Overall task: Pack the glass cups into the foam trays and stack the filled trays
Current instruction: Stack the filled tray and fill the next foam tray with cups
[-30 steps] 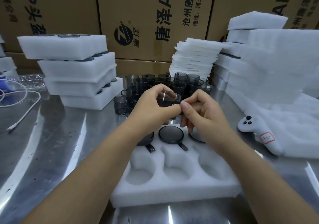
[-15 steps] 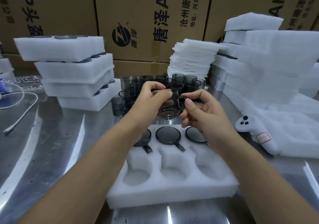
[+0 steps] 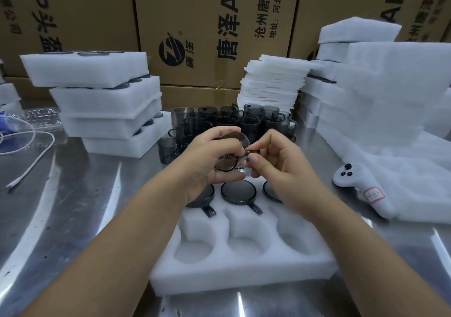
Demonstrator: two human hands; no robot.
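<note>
here both hands meet over the far row of the foam tray [image 3: 244, 275], sharing one smoky glass cup [image 3: 229, 163] held clear of the foam. the left hand [image 3: 207, 160] wraps the cup's body, fingers curled over the top and thumb underneath. the right hand [image 3: 280, 168] pinches its right side between thumb and forefinger, probably at the handle, though glare blurs that spot.

the cup is tipped, with one round end facing the camera, so its long axis runs roughly towards the person, not upright. which end that is i cannot tell. three seated cups [image 3: 238, 192] fill the far row directly under the hands, handles pointing to the near side. the three empty pockets [image 3: 246, 243] lie nearer the person, below and behind the fingers. so the coming move is likely a pull back and down, with the cup turned until its axis stands vertical. the left hand carries most of the cup and sits closest to the left-hand pocket.

loose cups [image 3: 244, 121] crowd the steel table [image 3: 73, 207] just beyond the hands, and a stack of filled trays [image 3: 102, 102] stands at far left.

the cardboard boxes [image 3: 207, 24] behind read 唐泽, then "ah", with 沧州唐泽 and 地址:河北河间 in smaller print. a white controller [image 3: 353, 182] at right carries a red-bordered label [image 3: 374, 196] whose handwriting is too small to read.
</note>
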